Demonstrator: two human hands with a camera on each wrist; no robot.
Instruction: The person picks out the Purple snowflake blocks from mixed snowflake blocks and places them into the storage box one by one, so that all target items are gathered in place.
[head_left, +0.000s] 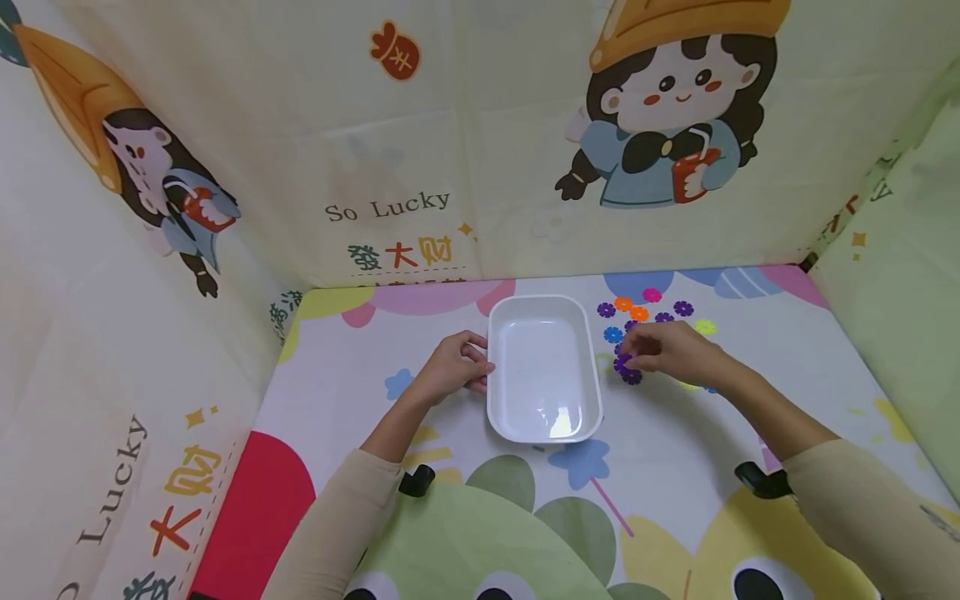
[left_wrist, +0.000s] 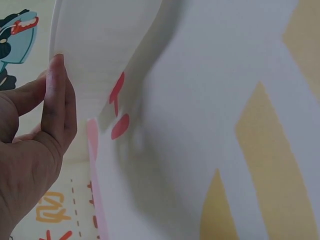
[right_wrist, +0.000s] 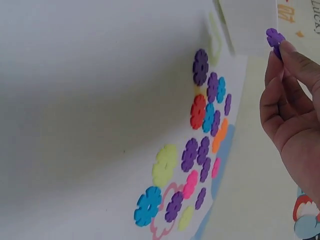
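A white rectangular tray [head_left: 542,358] stands mid-table with no pieces inside. My left hand [head_left: 456,364] holds its left rim, thumb at the edge and fingers against the outer wall [left_wrist: 95,50]. To the tray's right, my right hand [head_left: 671,352] pinches a purple snowflake disc [right_wrist: 274,37] between thumb and fingertips, raised over the table. Around and below that hand lie several loose snowflake discs: purple [head_left: 683,308], orange [head_left: 623,304], pink [head_left: 652,295], blue [head_left: 612,334] and yellow [head_left: 705,327]. A red disc [right_wrist: 198,112] shows in the right wrist view; the hand covers some in the head view.
The table is covered with a printed cloth [head_left: 450,442] of cartoon shapes. Printed fabric walls [head_left: 525,167] rise at the back and both sides, close to the table's edges. Black straps [head_left: 761,481] show near both wrists.
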